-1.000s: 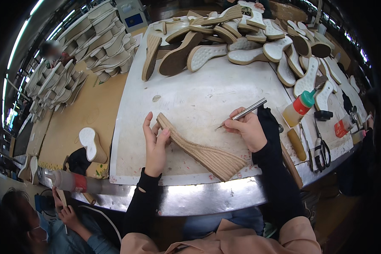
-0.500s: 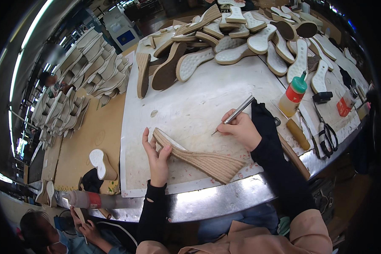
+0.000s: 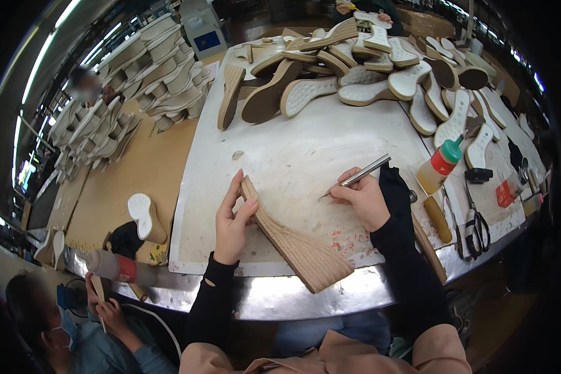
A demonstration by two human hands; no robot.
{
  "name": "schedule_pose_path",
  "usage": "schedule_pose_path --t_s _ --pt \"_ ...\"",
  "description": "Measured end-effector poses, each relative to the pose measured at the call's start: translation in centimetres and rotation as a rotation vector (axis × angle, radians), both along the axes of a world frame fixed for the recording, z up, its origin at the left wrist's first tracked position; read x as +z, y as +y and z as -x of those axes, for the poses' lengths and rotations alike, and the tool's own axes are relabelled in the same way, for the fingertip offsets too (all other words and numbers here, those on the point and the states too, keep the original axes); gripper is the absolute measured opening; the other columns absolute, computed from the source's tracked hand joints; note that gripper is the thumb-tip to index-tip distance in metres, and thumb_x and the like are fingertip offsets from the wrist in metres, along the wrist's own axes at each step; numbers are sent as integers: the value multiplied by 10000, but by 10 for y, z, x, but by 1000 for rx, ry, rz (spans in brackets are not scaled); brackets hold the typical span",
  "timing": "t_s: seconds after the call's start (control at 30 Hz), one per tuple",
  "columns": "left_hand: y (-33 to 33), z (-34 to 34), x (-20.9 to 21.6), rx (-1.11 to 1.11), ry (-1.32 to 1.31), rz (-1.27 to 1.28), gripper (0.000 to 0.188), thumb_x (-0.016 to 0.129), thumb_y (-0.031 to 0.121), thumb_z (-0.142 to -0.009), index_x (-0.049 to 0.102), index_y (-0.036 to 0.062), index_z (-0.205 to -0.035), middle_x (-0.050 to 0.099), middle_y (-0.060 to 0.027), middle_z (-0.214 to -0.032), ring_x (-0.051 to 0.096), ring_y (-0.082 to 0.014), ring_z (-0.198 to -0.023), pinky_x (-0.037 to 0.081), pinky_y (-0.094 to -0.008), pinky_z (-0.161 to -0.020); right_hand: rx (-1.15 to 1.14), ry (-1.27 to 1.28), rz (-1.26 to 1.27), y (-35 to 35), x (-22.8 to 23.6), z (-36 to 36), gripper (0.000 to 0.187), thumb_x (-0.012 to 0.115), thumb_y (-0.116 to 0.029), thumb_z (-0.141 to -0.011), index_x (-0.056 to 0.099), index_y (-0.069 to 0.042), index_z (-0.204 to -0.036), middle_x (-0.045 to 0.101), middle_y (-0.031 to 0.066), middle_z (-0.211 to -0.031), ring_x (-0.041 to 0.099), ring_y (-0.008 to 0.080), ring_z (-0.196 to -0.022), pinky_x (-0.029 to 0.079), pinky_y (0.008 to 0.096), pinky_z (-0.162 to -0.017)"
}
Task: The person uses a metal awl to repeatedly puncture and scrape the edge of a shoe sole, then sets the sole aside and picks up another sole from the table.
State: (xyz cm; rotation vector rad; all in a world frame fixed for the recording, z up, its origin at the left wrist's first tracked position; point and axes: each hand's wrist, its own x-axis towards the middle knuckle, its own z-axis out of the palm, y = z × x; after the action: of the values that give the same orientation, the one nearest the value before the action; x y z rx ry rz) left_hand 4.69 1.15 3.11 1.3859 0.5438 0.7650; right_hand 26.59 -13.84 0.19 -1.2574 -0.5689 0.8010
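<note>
In my left hand (image 3: pixel 234 225) is the toe end of a wedge shoe sole (image 3: pixel 299 246) wrapped in tan braided rope, pinched between thumb and fingers. Its side wall faces me, and the thick heel end tilts down toward the table's front edge. My right hand (image 3: pixel 363 198) grips a slim silver craft knife (image 3: pixel 369 169) like a pen. The knife's fine tip points left and stays apart from the sole, over the white table sheet (image 3: pixel 280 156).
A heap of wedge soles (image 3: pixel 355 75) covers the back. On the right are a green-capped glue bottle (image 3: pixel 441 165), scissors (image 3: pixel 475 224) and a yellow-handled tool (image 3: pixel 438 219). Stacked soles (image 3: pixel 162 68) stand at left. A co-worker (image 3: pixel 75 324) sits at lower left; another person is behind the heap.
The sole has turned in my left hand: its white inner face no longer shows, and its heel end hangs lower. The knife is still in my right hand. The whole view has shifted slightly.
</note>
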Motion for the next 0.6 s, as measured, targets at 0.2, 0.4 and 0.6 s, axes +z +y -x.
schedule_pose_path --t_s 0.2,0.4,0.6 --pt "2 -1 -11 -107 45 -126 619 639 91 -903 393 40 -1469 446 -135 -1450 617 -93 -850 514 -218 -739 219 153 -131 -6 26 37 287 677 33 -841 465 -9 -1030 667 140 -878 707 220 -815 611 313 -722" --pt "-1 0 -5 -94 37 -124 608 649 72 -898 407 20 -1454 481 -139 -1412 627 -106 -886 520 -221 -739 284 187 -184 -9 26 66 286 630 71 -866 418 -20 -1034 654 146 -907 708 229 -833 615 317 -745" --pt "-1 -2 -4 -88 16 -125 586 658 70 -895 435 12 -1434 494 -156 -1383 638 -123 -892 530 -228 -747 251 183 -199 -7 23 70 291 626 78 -865 407 -40 -1014 650 140 -900 702 214 -836 615 314 -744"
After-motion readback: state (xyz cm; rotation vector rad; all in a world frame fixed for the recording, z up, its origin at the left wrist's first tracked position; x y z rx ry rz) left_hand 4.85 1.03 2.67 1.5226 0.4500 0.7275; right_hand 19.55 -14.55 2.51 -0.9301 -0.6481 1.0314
